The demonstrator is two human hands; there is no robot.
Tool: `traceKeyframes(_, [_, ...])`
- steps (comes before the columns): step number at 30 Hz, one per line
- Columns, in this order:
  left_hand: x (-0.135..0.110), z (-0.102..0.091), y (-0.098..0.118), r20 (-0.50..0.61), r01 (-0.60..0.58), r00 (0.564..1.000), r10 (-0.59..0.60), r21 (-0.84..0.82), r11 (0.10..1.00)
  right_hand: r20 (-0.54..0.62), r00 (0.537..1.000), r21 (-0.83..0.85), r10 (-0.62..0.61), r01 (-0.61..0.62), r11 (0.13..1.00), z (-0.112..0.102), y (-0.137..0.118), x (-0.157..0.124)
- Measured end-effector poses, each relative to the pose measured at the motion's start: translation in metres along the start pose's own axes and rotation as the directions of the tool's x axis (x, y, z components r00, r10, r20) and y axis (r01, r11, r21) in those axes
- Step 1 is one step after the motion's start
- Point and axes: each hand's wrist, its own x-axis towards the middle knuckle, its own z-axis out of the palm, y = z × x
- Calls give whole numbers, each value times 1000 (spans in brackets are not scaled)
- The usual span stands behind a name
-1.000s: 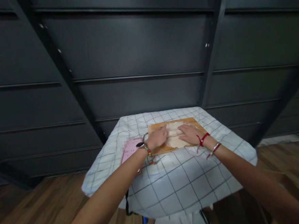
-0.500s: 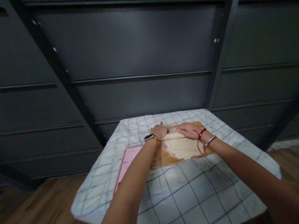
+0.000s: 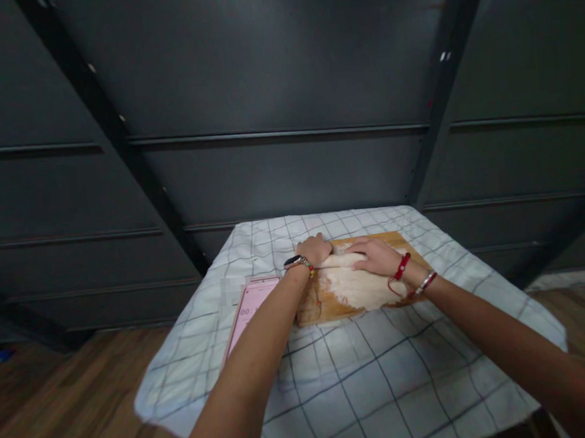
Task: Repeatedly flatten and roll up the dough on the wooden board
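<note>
A pale sheet of dough (image 3: 360, 287) lies on a wooden board (image 3: 394, 240), its far side folded into a thick roll. My left hand (image 3: 314, 248) is closed at the left end of this roll, with most of its fingers hidden from me. On the roll's right part rests my right hand (image 3: 378, 256). Its fingers reach over the far side and the thumb sits on the near side, around the dough. The near part of the sheet is flat with a ragged edge.
A phone (image 3: 246, 309) with a pink timer screen lies left of the board, partly behind my left forearm. A white checked cloth (image 3: 353, 375) covers the small table. Dark metal panels (image 3: 280, 180) stand behind it, over a wooden floor (image 3: 98, 386).
My right hand has shifted slightly along the roll, its thumb now visible on the near side. The left hand stays at the roll's left end. The camera view has tilted a little.
</note>
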Motion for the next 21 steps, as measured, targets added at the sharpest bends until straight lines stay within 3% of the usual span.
traceKeyframes(9, [-6,0,1,-6,14,1000,-14,-13,1000,-159,984,-37,77,-84,996,11,-9,-5])
traceKeyframes(21, [-7,0,1,-6,2,1000,-2,-9,1000,-80,996,-266,36,-56,962,9,-28,-7])
